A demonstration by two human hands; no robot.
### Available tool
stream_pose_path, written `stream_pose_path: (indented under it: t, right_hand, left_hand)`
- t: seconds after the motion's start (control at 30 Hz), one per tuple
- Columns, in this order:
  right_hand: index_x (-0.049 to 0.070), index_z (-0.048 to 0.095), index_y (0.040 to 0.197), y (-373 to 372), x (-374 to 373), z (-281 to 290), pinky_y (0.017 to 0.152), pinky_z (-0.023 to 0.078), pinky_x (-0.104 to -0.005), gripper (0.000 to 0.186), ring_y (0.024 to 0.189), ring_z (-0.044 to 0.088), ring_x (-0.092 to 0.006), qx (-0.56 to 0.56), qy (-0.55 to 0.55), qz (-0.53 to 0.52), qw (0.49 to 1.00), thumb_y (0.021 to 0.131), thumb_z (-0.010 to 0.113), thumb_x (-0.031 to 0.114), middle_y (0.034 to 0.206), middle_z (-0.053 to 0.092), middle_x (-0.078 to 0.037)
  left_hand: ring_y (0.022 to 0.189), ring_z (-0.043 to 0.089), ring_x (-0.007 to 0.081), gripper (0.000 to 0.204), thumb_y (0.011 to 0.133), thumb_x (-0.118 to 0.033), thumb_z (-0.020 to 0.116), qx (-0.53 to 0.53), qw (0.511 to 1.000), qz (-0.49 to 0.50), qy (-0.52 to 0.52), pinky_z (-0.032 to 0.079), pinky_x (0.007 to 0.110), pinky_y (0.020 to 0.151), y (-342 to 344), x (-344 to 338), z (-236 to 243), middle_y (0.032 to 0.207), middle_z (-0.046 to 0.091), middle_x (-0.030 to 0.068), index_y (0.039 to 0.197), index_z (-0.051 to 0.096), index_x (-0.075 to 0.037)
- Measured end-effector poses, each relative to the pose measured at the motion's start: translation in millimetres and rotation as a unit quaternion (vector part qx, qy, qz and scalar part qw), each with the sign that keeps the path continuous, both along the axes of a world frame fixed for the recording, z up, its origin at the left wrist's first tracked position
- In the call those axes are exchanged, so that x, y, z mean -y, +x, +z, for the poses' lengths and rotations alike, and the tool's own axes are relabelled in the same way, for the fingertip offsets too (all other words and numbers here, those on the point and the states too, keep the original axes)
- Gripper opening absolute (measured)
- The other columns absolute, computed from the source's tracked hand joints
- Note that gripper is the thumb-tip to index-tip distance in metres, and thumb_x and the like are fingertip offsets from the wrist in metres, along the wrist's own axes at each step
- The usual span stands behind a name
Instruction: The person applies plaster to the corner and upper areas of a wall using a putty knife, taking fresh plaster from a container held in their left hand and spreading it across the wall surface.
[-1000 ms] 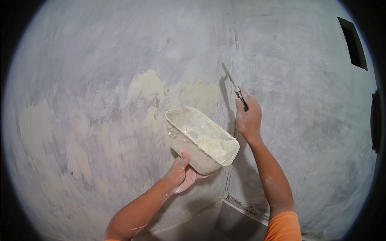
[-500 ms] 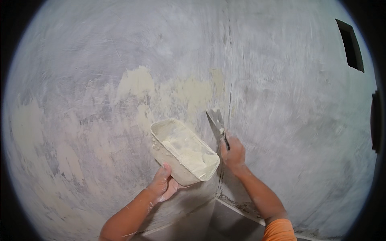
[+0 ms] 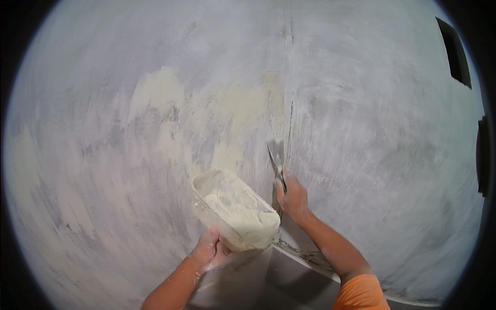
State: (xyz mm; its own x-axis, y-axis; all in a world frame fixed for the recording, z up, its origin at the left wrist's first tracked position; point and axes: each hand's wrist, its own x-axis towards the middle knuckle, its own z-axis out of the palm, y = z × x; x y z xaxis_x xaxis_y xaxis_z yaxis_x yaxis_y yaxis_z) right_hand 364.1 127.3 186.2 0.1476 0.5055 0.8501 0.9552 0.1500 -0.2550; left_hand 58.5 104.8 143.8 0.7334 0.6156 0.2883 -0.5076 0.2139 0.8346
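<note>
"Wall (image 3: 77, 160) L of corner (image 3: 291, 116) is wearing cream patches (image 3: 237, 106). How far along is it looking?"

"Partway, prob. Grey is showing thru btwn patches, & R-side wall (image 3: 372, 155) is mostly showing grey, so a fair bit is seemingly waiting. Paste (image 3: 227, 205) is sitting in tub (image 3: 209, 214), too."

"And the fingers?"

"R hand (image 3: 293, 196) is gripping putty knife (image 3: 277, 154), fingers wrapping its handle; blade is pointing up, just L of corner. Can't tell if it's touching. L hand (image 3: 211, 249) is holding tub, thumb pressing its outer side, other fingers mostly hiding underneath. Tub is tilting, lying above L hand & below-L of blade, near R hand but apparently not touching."
</note>
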Motion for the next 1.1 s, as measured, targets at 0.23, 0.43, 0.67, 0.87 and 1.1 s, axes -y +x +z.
stream_pose_path:
  t: [0.23, 0.43, 0.67, 0.87, 1.1]
  right_hand:
    - [-0.001, 0.056, 0.138, 37.9, 58.9, 63.7, 0.076, 0.052, -0.0507, 0.047, 0.086, 0.064, -0.0433, 0.107, -0.01, 0.016, 0.994, 0.095, 0.06, 0.015, 0.091, 0.065, -0.024]
    - [-0.001, 0.053, 0.141, 37.0, 16.7, 185.3, 0.08, 0.051, -0.0508, 0.052, 0.09, 0.064, -0.043, 0.108, 0.06, -0.068, 0.99, 0.091, 0.061, 0.011, 0.096, 0.066, -0.025]
    - [-0.001, 0.047, 0.146, 30.8, -20.1, 51.3, 0.082, 0.053, -0.0523, 0.06, 0.092, 0.065, -0.0445, 0.035, -0.016, -0.086, 0.996, 0.089, 0.061, 0.009, 0.1, 0.066, -0.026]
    - [0.001, 0.06, 0.13, 34.3, 59.7, 22.3, 0.075, 0.053, -0.0529, 0.044, 0.085, 0.067, -0.0453, 0.057, -0.146, -0.085, 0.984, 0.088, 0.064, 0.016, 0.091, 0.068, -0.026]
    - [-0.009, 0.07, 0.085, 19.1, 102.0, 189.9, 0.049, 0.047, -0.0371, 0.036, 0.051, 0.06, -0.019, -0.129, -0.22, -0.029, 0.967, 0.09, 0.066, 0.026, 0.064, 0.066, -0.014]
  left_hand:
    - [0.132, 0.056, 0.0266, 0.103, 0.082, -0.071, 0.068, 0.017, 1.0, -0.015, -0.015, 0.05, 0.047, 0.109, 14.8, 5.9, 33.4, 0.146, 0.053, 0.0113, 0.153, 0.032, -0.006]
    - [0.128, 0.06, 0.0251, 0.099, 0.085, -0.069, 0.068, -0.004, 0.999, -0.047, 0.014, 0.052, 0.045, 0.106, 25.3, -7.2, 43.4, 0.142, 0.056, 0.0114, 0.151, 0.034, -0.004]
    - [0.128, 0.06, 0.0251, 0.084, 0.096, -0.057, 0.063, 0.039, 0.993, -0.102, 0.04, 0.052, 0.045, 0.106, 29.2, -21.5, 26.7, 0.142, 0.056, 0.0118, 0.151, 0.033, -0.002]
    - [0.132, 0.057, 0.0276, 0.085, 0.099, -0.061, 0.053, 0.01, 0.994, -0.078, 0.075, 0.048, 0.046, 0.11, 30.2, -9.1, 28.0, 0.147, 0.052, 0.0156, 0.153, 0.033, 0.001]
    - [0.136, 0.052, 0.029, 0.094, 0.095, -0.069, 0.05, -0.027, 0.997, -0.055, 0.047, 0.046, 0.048, 0.112, 30.1, -12.4, 32.0, 0.15, 0.048, 0.0156, 0.154, 0.028, 0.001]
